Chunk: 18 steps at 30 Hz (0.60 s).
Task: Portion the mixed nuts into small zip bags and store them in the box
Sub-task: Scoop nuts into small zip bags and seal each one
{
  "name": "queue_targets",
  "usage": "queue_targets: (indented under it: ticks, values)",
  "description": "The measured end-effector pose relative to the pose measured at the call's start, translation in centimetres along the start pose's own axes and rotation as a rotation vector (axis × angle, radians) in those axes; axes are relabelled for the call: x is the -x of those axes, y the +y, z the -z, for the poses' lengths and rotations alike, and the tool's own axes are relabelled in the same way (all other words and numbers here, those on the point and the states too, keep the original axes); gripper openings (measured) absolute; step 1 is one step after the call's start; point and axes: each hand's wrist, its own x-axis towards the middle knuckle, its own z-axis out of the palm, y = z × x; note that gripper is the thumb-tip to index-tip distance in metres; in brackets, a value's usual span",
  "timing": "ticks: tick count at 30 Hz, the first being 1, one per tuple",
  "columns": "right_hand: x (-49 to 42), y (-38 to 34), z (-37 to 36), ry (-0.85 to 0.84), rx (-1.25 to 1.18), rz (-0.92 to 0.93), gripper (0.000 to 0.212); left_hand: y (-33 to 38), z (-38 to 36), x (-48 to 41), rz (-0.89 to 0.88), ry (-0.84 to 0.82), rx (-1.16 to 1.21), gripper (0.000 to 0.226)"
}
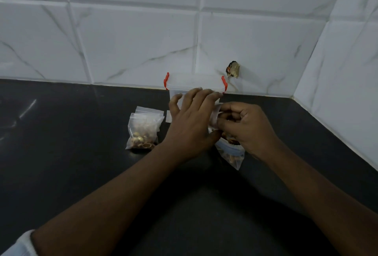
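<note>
With right grip [243, 126] pinched on a small zip bag [215, 113], left grip [192, 116] spread, fingers near straight over its mouth, just above the desk [81, 133]: probably sealing a portion. Next, calls for pressing the zip shut, then lifting to the red-clipped box [194, 82] behind. Clear, limp film; another filled bag [143, 130] lying left.

Dim pic, a bit soft & blurry. White wall tiles [143, 40] look gray-blue. Black counter [61, 153] has small shine at left. Lines bend near edges.
</note>
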Motion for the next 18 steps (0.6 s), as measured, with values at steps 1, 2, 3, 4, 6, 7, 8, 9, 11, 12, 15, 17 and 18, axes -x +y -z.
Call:
queue_targets:
  ticks: [1,2,3,4,6,7,8,9,11,12,15,17,18]
  values:
    - [0.1,-0.1,-0.3,-0.015,0.015,0.011,0.019,-0.1,-0.1,0.0,0.006,0.017,-0.013,0.067]
    - [0.1,-0.3,-0.4,-0.016,0.029,0.008,0.017,-0.1,0.0,-0.1,0.021,0.029,-0.017,0.057]
    - [0.1,-0.5,-0.3,-0.004,0.027,-0.007,0.015,0.0,0.0,-0.2,0.048,0.030,-0.002,0.048]
    - [0.0,-0.7,0.0,0.028,0.014,-0.024,0.013,0.0,0.0,-0.1,0.085,0.027,0.031,0.041]
    - [-0.5,-0.8,1.5,0.154,0.030,-0.029,0.012,-0.1,0.0,-0.2,0.164,0.026,0.098,0.039]
    - [-0.8,-0.5,2.8,0.204,0.122,-0.026,0.012,-0.3,0.0,-0.2,0.206,0.021,0.130,0.039]
    - [-1.1,-0.1,4.3,0.202,0.275,-0.035,0.012,-0.5,0.1,-0.2,0.246,0.007,0.171,0.040]
    - [-1.3,0.5,5.6,0.131,0.461,-0.062,0.017,-0.7,0.2,-0.2,0.285,-0.009,0.220,0.040]
    - [-1.5,1.8,7.6,-0.141,0.741,-0.144,0.032,-1.1,0.2,-0.3,0.385,-0.040,0.339,0.047]
    - [-1.5,2.5,8.1,-0.254,0.802,-0.177,0.037,-1.2,0.1,-0.3,0.430,-0.048,0.395,0.053]
    - [-1.5,3.8,8.0,-0.348,0.797,-0.183,0.036,-1.2,-0.1,-0.8,0.510,-0.024,0.523,0.066]
    - [-1.8,4.1,7.7,-0.332,0.854,-0.166,0.031,-0.9,-0.1,-1.7,0.540,-0.024,0.583,0.072]
    - [-1.8,4.1,7.6,-0.316,0.885,-0.151,0.028,-0.7,-0.1,-2.2,0.551,-0.025,0.600,0.073]
